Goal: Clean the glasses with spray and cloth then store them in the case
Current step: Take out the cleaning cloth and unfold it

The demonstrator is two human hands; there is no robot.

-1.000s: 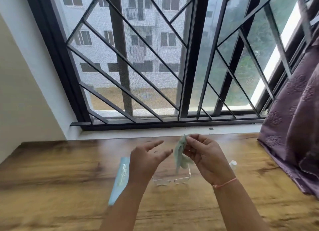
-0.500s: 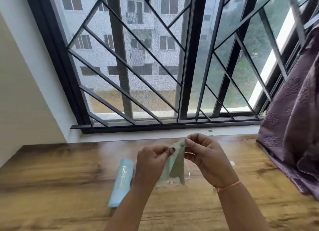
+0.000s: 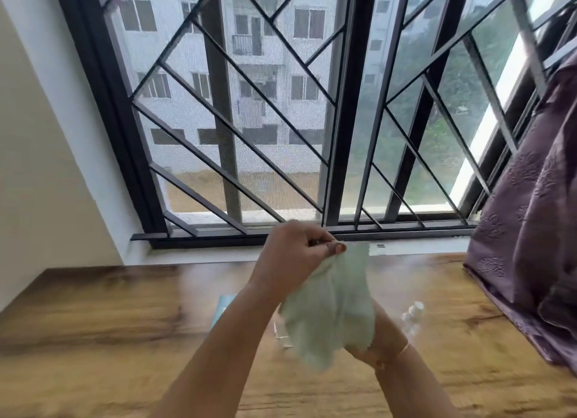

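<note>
My left hand (image 3: 296, 249) is raised in front of the window sill and pinches the top corner of a pale green cloth (image 3: 334, 305). The cloth hangs down and covers most of my right hand (image 3: 385, 336), which grips its lower part; those fingers are hidden. On the wooden table (image 3: 93, 311), a thin bit of the glasses (image 3: 280, 333) shows below the cloth's left edge. A corner of the light blue case (image 3: 223, 306) peeks out beside my left forearm. The small clear spray bottle (image 3: 412, 314) lies blurred to the right of my right hand.
A purple curtain (image 3: 530, 245) hangs over the table's right side. A barred window with a white sill (image 3: 415, 247) runs along the far edge, and a cream wall (image 3: 40, 167) stands at the left.
My left hand took hold of the cloth and rose with its top corner. My right hand dropped low behind the cloth, which is now spread out between both hands.
</note>
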